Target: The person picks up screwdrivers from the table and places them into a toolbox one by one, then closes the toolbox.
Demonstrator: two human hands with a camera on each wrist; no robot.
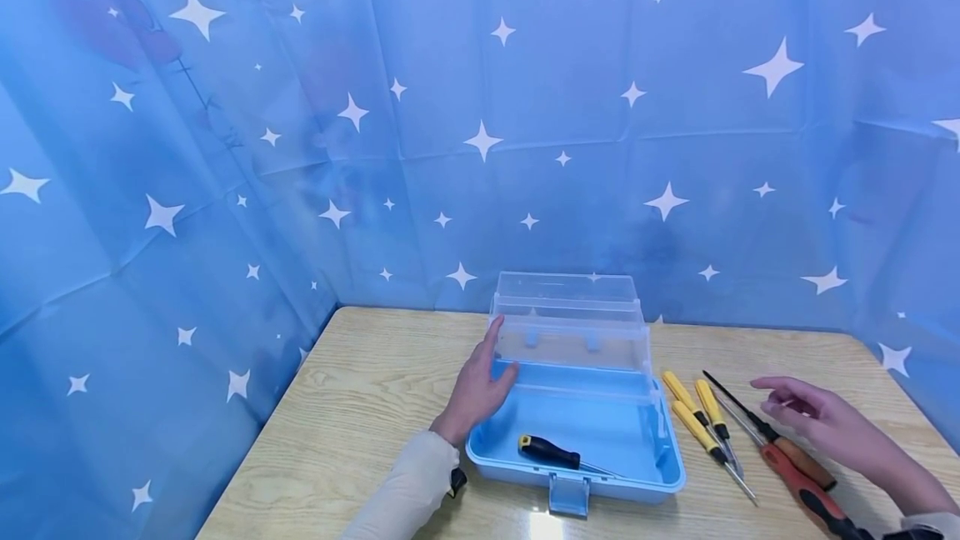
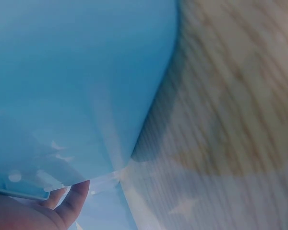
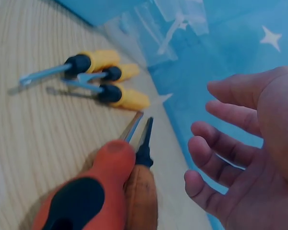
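Observation:
A light blue plastic toolbox (image 1: 592, 419) stands with its clear lid (image 1: 570, 307) raised. Inside it, near the front, lies a screwdriver (image 1: 551, 450) with a black handle and yellow end. My left hand (image 1: 476, 390) rests at the box's left side, fingers extended towards the lid and thumb over the inside. Above the table at right hovers my right hand (image 1: 832, 423), fingers loosely bent and holding nothing. Beneath and beside it lie a red-and-black screwdriver (image 3: 110, 167) and a brown-handled one (image 3: 141, 196) with a dark shaft.
Several yellow-handled screwdrivers (image 1: 697, 427) lie on the wooden table (image 1: 360, 407) just right of the box. A blue curtain (image 1: 420, 148) with white stars hangs behind the table and along its left. The box's front latch (image 1: 568, 496) hangs down.

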